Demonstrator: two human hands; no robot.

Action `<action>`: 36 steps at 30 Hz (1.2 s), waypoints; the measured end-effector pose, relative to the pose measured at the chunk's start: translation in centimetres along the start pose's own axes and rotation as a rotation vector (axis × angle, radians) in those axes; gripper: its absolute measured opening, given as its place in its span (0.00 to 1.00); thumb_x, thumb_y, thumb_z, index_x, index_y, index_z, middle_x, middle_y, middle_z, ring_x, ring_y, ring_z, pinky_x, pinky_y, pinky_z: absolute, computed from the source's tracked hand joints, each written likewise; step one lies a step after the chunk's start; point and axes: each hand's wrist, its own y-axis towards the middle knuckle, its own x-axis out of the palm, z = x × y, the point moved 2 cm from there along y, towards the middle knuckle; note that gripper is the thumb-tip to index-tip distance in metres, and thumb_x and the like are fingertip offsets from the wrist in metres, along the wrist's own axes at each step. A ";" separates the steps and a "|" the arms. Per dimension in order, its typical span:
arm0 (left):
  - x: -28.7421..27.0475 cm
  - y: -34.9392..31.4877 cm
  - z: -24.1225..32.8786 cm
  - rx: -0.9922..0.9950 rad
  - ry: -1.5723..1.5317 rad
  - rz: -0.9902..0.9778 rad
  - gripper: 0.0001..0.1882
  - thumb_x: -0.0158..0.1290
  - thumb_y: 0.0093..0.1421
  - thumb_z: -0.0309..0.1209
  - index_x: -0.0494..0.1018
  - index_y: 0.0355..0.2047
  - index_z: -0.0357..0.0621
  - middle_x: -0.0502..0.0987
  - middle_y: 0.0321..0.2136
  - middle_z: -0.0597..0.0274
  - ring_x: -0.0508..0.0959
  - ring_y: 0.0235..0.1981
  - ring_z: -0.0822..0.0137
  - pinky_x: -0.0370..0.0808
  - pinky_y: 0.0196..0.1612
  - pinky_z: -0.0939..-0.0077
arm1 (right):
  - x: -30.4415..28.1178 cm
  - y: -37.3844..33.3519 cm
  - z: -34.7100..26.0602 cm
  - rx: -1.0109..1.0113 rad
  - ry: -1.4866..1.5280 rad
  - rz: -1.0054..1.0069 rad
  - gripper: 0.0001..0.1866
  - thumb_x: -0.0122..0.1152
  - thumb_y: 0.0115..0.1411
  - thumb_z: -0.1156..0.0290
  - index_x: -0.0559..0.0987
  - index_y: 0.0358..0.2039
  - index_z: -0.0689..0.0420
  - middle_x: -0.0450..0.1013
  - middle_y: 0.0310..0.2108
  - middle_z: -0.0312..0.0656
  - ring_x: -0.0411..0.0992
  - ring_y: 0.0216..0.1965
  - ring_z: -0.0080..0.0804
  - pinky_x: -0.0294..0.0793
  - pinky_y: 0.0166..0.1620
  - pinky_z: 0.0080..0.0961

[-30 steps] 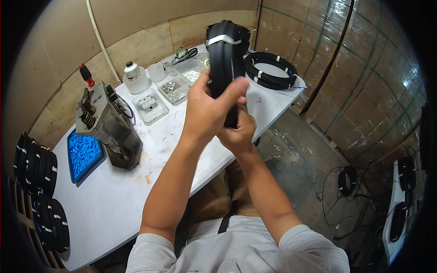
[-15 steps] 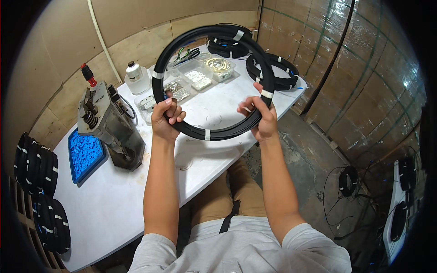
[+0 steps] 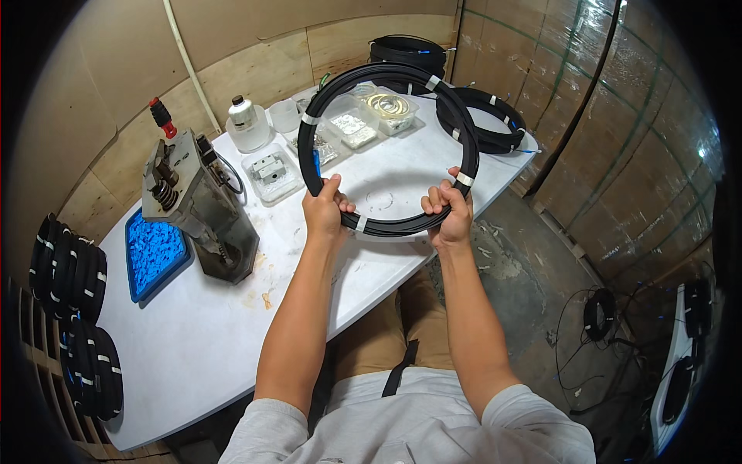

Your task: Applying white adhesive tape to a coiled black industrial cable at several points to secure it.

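Note:
A large coil of black cable (image 3: 306,147), bound at several spots with white tape, is held up over the white table (image 3: 185,363). My left hand (image 3: 325,207) is closed round its lower left side, beside a small blue piece on the cable. On the lower right my right hand (image 3: 451,213) has its fingers wrapped round the coil, just below a white tape band. Through the ring show clear plastic boxes (image 3: 357,127) of small parts, partly hidden by the coil.
A metal hand press (image 3: 216,232) with a red-and-black handle stands beside a blue tray (image 3: 158,255) of small blue pieces. A white bottle (image 3: 243,113) is behind. More black coils lie at the table's far right (image 3: 495,127) and on the left (image 3: 89,274). Loose cable (image 3: 597,313) is on the floor.
The coil has shifted lower in both hands and, in the picture, slightly right. My right hand's fingers, looser before, have closed round it.

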 end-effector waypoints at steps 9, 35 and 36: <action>-2.0 0.8 2.8 0.009 0.038 -0.081 0.13 0.55 0.62 0.29 0.62 0.24 0.50 0.58 0.14 0.73 0.60 0.12 0.76 0.62 0.16 0.76 | -0.5 2.7 -2.5 0.073 -0.324 -0.117 0.20 0.56 0.67 0.65 0.69 0.54 0.63 0.67 0.24 0.34 0.70 0.27 0.28 0.73 0.37 0.32; -3.5 1.5 2.1 -0.008 0.241 0.003 0.13 0.59 0.62 0.35 0.64 0.28 0.51 0.61 0.16 0.73 0.62 0.14 0.76 0.63 0.18 0.77 | -5.2 2.4 1.3 0.221 -0.380 0.040 0.32 0.44 0.69 0.37 0.70 0.40 0.59 0.59 0.14 0.31 0.63 0.16 0.24 0.71 0.29 0.28; -3.5 1.5 2.1 -0.006 0.244 0.003 0.13 0.59 0.62 0.35 0.64 0.28 0.50 0.61 0.16 0.73 0.62 0.14 0.76 0.63 0.18 0.77 | -5.2 2.4 1.3 0.209 -0.398 0.034 0.32 0.44 0.69 0.37 0.70 0.41 0.60 0.59 0.14 0.31 0.63 0.16 0.24 0.71 0.29 0.28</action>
